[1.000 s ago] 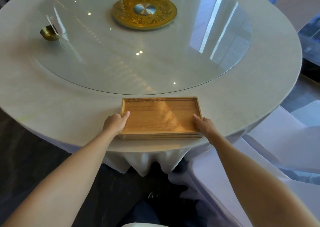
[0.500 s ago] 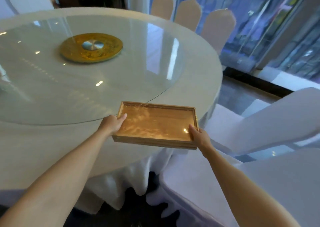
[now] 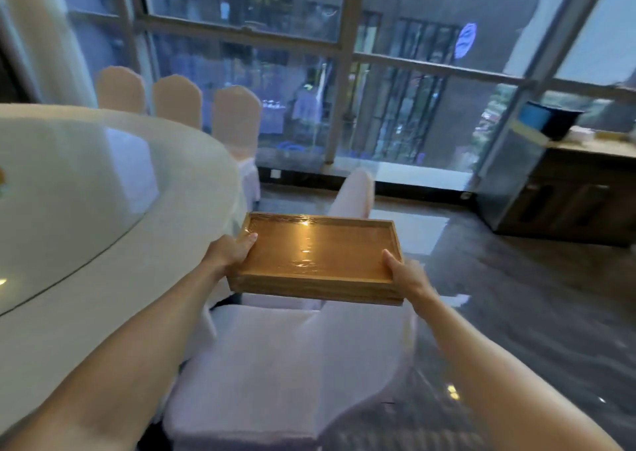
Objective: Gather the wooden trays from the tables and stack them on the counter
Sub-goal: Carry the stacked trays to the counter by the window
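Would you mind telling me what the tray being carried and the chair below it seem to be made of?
Tray: wood, with a honey colour and visible grain. The glossy, wrinkled glare suggests clear film wrap, though it may be lacquer. The side looks layered, possibly several stacked trays.
Chair: covered in pale matte fabric with soft folds; its frame is hidden.

The round table (image 3: 86, 244) is cut off by the left edge of the frame, and the counter (image 3: 585, 189) by the right edge. Both forearms run out at the bottom corners. The fingers under the wooden tray (image 3: 316, 258) are hidden. The whole frame is blurred.
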{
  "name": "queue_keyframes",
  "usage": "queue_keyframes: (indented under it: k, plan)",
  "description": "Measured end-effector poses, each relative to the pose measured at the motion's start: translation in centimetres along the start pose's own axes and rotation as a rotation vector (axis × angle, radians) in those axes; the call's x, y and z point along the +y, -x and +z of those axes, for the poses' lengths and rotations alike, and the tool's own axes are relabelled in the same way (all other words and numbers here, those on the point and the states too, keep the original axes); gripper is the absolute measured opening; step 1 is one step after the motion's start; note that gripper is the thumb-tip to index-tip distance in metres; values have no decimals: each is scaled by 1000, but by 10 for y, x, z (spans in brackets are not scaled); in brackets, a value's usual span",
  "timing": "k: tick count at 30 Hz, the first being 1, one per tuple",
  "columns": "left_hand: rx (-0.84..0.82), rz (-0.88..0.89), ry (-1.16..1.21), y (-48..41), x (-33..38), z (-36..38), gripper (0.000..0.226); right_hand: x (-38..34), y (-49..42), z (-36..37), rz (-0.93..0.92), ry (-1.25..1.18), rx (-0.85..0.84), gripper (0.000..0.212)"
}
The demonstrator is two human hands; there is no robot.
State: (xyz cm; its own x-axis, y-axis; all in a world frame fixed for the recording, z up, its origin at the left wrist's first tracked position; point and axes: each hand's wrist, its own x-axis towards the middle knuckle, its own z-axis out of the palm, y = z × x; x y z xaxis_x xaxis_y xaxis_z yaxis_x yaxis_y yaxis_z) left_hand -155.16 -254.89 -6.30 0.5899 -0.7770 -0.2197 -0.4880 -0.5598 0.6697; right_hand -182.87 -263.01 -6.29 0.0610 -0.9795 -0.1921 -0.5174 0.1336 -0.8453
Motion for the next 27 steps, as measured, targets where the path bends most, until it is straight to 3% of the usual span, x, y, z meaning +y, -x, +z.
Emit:
queue_keyframes:
  k: [4,7,16,27]
  plan:
    - [-87,137,9,21,90,66,64,43,0,-104,71,-73,111,39]
    - [-159,185,29,34,149,115,66,74,-2,-171,109,-105,228,50]
    - [-303,416,-26,52,296,251,62,156,-23,-313,225,-211,465,50]
    - [-420,514,-81,-8,487,450,64,242,-179,-469,300,-252,615,50]
